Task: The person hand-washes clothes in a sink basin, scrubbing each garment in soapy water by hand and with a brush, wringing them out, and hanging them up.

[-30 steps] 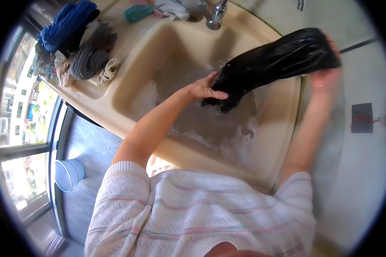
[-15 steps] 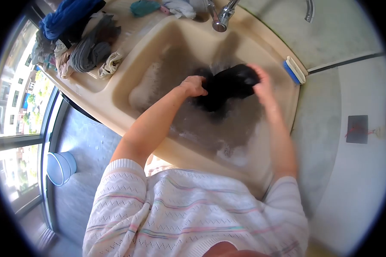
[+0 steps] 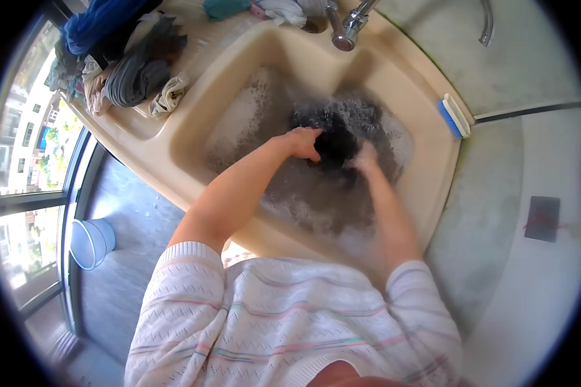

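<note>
A wet black cloth, probably a garment, lies bunched and partly sunk in cloudy, sudsy water in the beige sink basin. My left hand grips its left side, thumb and fingers curled around the fabric. On the other side, my right hand is closed at the cloth's right edge; motion blurs it and its fingertips are hidden in the cloth and water. Some dark fabric spreads under the surface beyond both hands.
A pile of clothes sits on the ledge at left, with a teal cloth farther back. The faucet overhangs the far rim. A blue-bristled brush rests on the right rim. A light blue bucket stands on the floor.
The black cloth has gone from stretched between my hands at the surface to bunched lower in the water. My right hand has moved left and down, closer to my left. More foam shows.
</note>
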